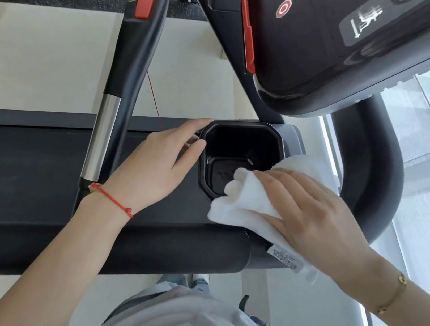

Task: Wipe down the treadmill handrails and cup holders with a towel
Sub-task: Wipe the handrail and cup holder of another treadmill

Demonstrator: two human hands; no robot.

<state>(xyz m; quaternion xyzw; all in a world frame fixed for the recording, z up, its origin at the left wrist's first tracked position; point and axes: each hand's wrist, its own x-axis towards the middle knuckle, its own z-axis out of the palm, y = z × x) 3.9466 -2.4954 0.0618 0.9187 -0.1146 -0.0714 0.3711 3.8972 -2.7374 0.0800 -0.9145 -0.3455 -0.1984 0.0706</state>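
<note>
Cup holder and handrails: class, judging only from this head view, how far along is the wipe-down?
Done: nothing shows as finished. In hand: the right hand presses the white towel on the cup holder rim, while the left hand rests on its opposite edge. Left: the holder's inside and the handrail, which is untouched.

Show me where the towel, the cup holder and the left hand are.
towel (pixel 246 206): head view, on its bunched middle.
cup holder (pixel 241 144): head view, on its dark inner wall.
left hand (pixel 152 164): head view, on its back.
</note>
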